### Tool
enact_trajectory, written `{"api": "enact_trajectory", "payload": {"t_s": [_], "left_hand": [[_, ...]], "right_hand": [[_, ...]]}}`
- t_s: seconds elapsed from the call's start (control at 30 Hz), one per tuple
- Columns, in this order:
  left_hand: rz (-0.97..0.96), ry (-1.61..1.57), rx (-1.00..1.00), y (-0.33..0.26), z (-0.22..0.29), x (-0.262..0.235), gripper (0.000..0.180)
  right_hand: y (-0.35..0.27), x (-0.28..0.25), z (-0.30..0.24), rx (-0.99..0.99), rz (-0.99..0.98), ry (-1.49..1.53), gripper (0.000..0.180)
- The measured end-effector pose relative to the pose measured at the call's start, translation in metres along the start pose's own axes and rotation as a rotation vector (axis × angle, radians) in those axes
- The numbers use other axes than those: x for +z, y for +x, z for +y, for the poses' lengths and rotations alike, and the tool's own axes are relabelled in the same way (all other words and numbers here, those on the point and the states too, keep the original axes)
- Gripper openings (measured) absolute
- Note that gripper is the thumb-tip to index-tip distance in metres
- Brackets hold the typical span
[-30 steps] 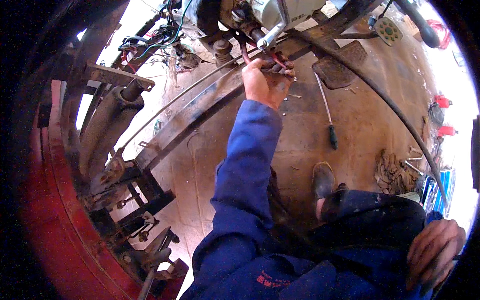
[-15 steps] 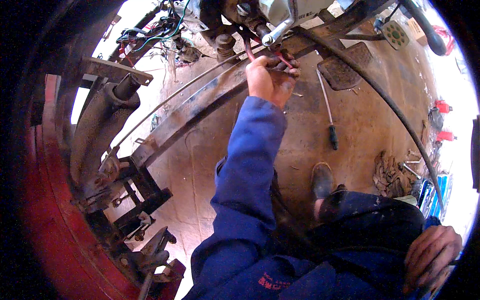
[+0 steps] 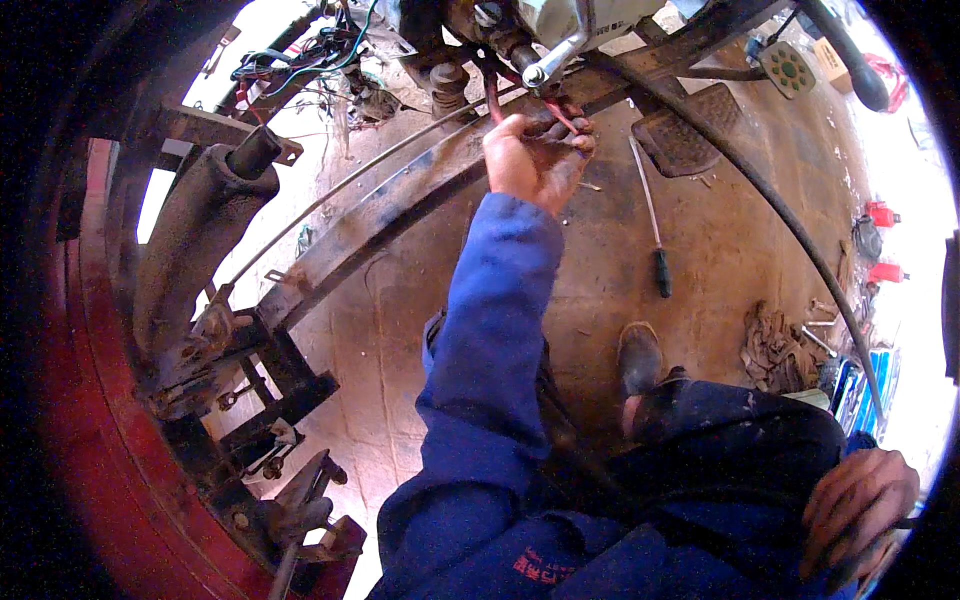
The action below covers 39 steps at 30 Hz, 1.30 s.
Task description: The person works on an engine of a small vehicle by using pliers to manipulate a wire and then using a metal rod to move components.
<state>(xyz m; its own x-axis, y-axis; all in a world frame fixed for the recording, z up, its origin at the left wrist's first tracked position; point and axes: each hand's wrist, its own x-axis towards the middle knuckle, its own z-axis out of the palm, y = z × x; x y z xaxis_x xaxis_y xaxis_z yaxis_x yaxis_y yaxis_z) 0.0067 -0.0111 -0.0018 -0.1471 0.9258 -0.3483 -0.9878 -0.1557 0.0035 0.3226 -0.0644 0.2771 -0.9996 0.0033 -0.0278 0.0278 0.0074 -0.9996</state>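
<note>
Dark metal beam [image 3: 385, 210] runs from near left to far right

Screwdriver [image 3: 651, 222] lies on the floor, right of the beam

Silver wrench [image 3: 560, 58] sits far centre, its rounded end low

Right hand [image 3: 860, 515], near right: fingers curled; cannot tell whether around anything

Left hand [image 3: 538, 165], far centre: palm up, grasping a red two-armed piece [image 3: 561, 116], possibly tool handles, just below the wrench end

Judgement: steady, even grip, wrist in line with forearm; knuckles best kept clear of beam edge and wrench
</note>
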Motion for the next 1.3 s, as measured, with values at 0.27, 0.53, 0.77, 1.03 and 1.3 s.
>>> {"api": "enact_trajectory", "payload": {"t_s": [0.27, 0.53, 0.77, 1.03, 1.3], "left_hand": [[0.133, 0.209, 0.116, 0.0, -0.003, 0.008, 0.027], [-0.126, -0.172, -0.099, -0.012, 0.005, -0.004, 0.029], [0.008, 0.079, 0.027, -0.002, -0.002, 0.002, 0.033], [0.062, 0.119, 0.056, -0.013, -0.001, 0.008, 0.028], [0.011, 0.062, 0.019, -0.008, -0.003, 0.002, 0.03]], "right_hand": [[0.017, 0.015, 0.004, -0.129, 0.227, -0.028, 0.031], [0.019, 0.004, 0.004, -0.104, 0.105, -0.01, 0.026], [-0.013, -0.005, 0.012, 0.0, -0.071, 0.093, 0.024], [-0.006, 0.006, 0.013, -0.033, 0.067, 0.137, 0.031], [0.001, 0.011, 0.014, -0.065, 0.088, 0.091, 0.03]]}}
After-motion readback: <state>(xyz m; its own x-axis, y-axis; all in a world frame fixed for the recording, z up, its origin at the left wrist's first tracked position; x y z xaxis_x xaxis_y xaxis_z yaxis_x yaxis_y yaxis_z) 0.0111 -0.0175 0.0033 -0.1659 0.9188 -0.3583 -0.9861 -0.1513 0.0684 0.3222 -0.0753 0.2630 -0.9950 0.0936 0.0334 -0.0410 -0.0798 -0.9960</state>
